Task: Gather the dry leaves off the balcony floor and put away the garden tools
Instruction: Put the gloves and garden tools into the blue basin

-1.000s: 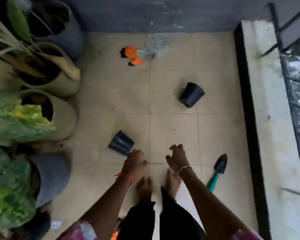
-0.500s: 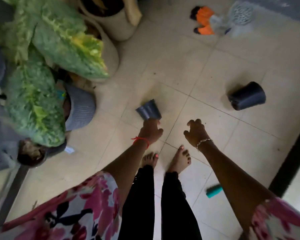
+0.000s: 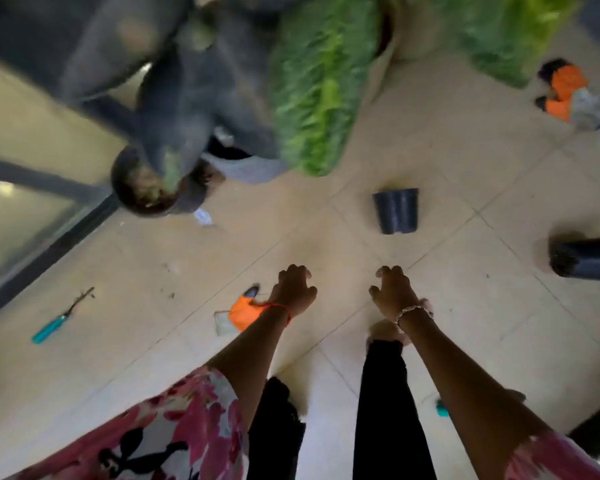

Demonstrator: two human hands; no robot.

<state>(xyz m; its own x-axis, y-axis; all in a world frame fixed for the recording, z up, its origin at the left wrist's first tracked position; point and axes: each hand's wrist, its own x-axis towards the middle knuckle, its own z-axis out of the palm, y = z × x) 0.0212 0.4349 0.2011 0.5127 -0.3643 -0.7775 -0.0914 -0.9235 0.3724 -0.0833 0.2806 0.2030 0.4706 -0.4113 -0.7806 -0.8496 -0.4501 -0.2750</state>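
Observation:
My left hand (image 3: 293,291) and my right hand (image 3: 392,291) hang in front of me over the tiled floor, fingers loosely curled, holding nothing. An orange garden glove (image 3: 243,315) lies on the floor just left of my left wrist. A teal-handled hand tool (image 3: 61,318) lies at the far left. A second orange glove pair (image 3: 565,90) lies at the upper right. Two small dark pots lie tipped over: one (image 3: 395,211) ahead of my hands, one (image 3: 586,258) at the right edge. A teal handle tip (image 3: 442,408) shows behind my right forearm. Small dry bits (image 3: 168,268) are scattered on the tiles.
Large planters with green foliage (image 3: 316,98) and a grey pot (image 3: 174,109) crowd the top. A round dark pot with soil (image 3: 142,190) stands by a sliding door track (image 3: 45,244) at the left. A white scrap (image 3: 202,216) lies near it.
The view has swung left, so plants now fill the top and the door appears at left. An orange glove and teal tool came into view. Both hands stay loosely curled and hold nothing.

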